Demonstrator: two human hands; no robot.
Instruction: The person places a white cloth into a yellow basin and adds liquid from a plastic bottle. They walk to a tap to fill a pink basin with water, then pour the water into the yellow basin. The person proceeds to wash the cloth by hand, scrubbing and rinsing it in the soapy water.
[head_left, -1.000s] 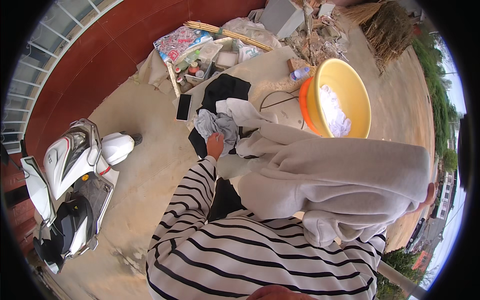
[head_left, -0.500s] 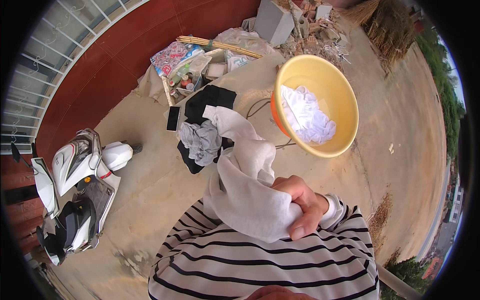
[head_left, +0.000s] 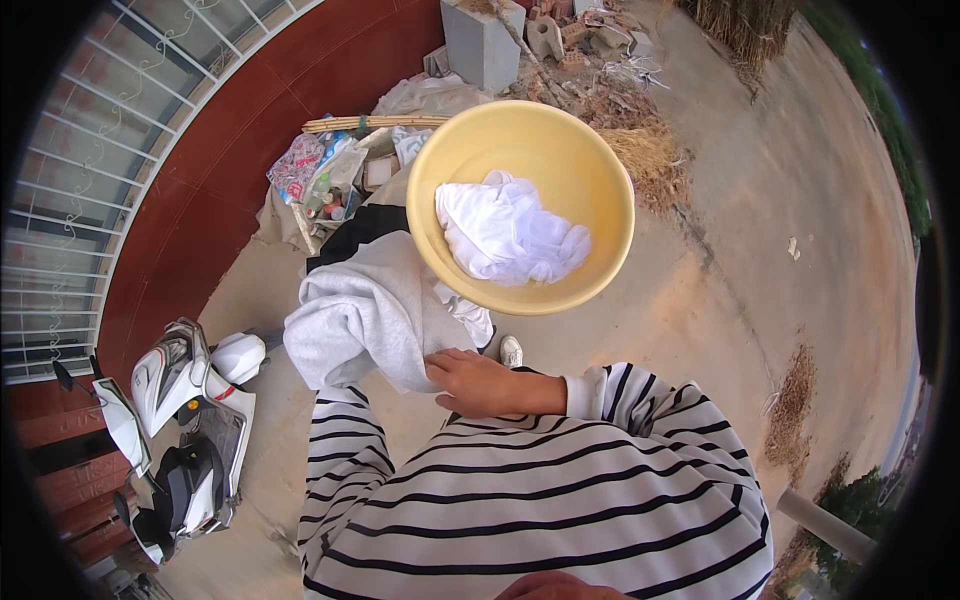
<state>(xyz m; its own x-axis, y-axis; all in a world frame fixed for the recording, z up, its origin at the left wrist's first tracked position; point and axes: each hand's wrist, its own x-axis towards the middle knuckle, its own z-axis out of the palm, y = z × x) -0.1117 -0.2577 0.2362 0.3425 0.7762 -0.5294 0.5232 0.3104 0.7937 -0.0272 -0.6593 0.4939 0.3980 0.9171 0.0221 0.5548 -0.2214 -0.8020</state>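
Concrete (head_left: 690, 310) spreads past the right rim of the basin (head_left: 520, 140). Grey garment (head_left: 365, 305) sits off the basin's lower-left rim, contact unclear; bunched, no clear long axis. White cloth (head_left: 510, 230) in basin. Right hand (head_left: 482, 384) at garment's lower-right edge, garment leftward of fingers; touching, can't tell if clenched. Left hand hidden behind garment, finger state can't be told.

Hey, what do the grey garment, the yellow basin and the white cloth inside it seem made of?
The grey garment looks like soft, matte knit, perhaps cotton, from its thick, rounded folds. The yellow basin is likely moulded plastic with a smooth, slightly satiny finish: even colour, rounded rim. The white cloth seems thinner, creased fabric; cotton or synthetic, I can't tell.
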